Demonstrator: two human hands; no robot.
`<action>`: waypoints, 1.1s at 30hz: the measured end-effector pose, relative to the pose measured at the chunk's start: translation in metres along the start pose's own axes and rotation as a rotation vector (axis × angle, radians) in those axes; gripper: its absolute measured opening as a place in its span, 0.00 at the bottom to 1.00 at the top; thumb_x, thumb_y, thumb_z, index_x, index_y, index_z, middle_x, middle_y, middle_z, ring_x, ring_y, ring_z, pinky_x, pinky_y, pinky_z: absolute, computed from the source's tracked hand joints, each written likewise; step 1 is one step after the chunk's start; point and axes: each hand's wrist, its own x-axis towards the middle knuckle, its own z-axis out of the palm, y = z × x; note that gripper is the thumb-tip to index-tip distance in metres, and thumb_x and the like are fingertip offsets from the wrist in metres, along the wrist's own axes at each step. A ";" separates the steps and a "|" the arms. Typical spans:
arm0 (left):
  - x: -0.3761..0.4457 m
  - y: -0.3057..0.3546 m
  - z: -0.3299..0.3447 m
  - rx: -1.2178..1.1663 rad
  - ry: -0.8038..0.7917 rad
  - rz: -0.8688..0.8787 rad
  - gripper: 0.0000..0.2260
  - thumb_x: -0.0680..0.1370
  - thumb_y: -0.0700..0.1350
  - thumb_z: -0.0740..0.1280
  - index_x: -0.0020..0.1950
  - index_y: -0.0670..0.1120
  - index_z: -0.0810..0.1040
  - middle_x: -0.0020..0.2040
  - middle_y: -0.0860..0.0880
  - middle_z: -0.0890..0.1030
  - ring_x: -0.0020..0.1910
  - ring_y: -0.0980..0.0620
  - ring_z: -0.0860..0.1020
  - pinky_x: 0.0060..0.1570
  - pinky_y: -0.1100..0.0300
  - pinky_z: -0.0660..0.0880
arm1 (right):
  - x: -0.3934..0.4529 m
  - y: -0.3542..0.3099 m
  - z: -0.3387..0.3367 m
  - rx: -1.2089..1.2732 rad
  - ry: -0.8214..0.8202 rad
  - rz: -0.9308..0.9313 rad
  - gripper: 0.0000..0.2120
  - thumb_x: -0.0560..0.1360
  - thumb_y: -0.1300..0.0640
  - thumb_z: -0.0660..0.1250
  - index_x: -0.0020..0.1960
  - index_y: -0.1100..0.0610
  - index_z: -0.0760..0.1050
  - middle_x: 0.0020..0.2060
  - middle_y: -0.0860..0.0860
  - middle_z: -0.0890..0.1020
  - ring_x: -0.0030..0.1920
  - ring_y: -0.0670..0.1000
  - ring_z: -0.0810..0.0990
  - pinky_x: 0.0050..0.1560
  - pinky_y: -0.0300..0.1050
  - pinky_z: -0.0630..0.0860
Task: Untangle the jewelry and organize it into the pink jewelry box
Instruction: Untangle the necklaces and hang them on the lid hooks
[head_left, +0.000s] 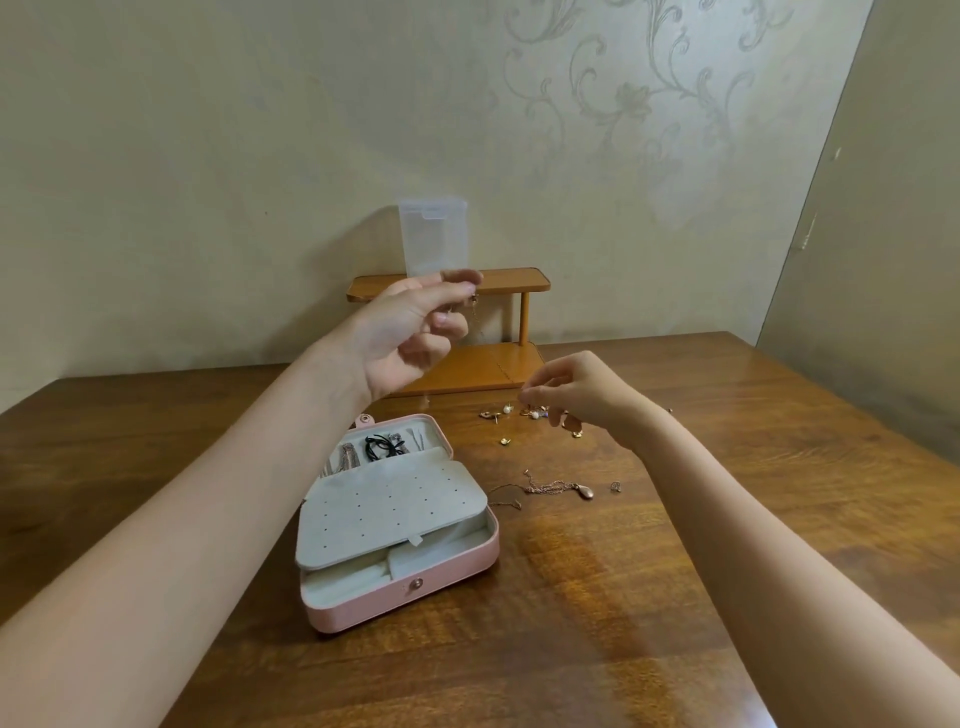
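Soft, even indoor light, warm cast. Broad glare on wooden table (597, 571) near centre-right. Faint shadows. Raised left hand (410, 332) motion-blurred at fingertips. Wide-angle bending at frame edges; corners slightly soft.

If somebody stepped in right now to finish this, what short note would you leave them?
Left hand: raised, pinching one end of a thin gold chain.
Right hand: low over the loose earrings, pinching the chain's other end.
Pink jewelry box: open on the table; black cord and chains already in its back compartment.
Left: this chain, the earrings, and the rose-gold pendant necklace beside the box.
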 end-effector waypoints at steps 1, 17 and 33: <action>0.001 0.001 0.001 0.041 -0.002 -0.006 0.05 0.79 0.37 0.61 0.47 0.44 0.75 0.35 0.50 0.70 0.24 0.60 0.66 0.16 0.74 0.56 | 0.000 0.000 0.000 -0.001 -0.001 -0.002 0.04 0.75 0.61 0.68 0.46 0.61 0.80 0.37 0.58 0.80 0.30 0.48 0.73 0.26 0.36 0.69; -0.009 0.004 -0.011 0.782 -0.077 0.063 0.06 0.77 0.39 0.66 0.52 0.44 0.79 0.36 0.53 0.78 0.27 0.59 0.70 0.22 0.71 0.63 | -0.005 -0.040 -0.003 0.490 -0.248 -0.076 0.04 0.73 0.59 0.68 0.45 0.60 0.79 0.34 0.51 0.78 0.32 0.44 0.74 0.29 0.33 0.71; 0.003 -0.024 -0.003 0.934 -0.006 0.161 0.06 0.75 0.37 0.68 0.43 0.48 0.80 0.39 0.49 0.83 0.39 0.57 0.78 0.31 0.69 0.72 | -0.015 -0.027 -0.015 0.362 -0.315 0.033 0.06 0.75 0.64 0.67 0.51 0.62 0.77 0.40 0.56 0.82 0.32 0.46 0.76 0.28 0.33 0.72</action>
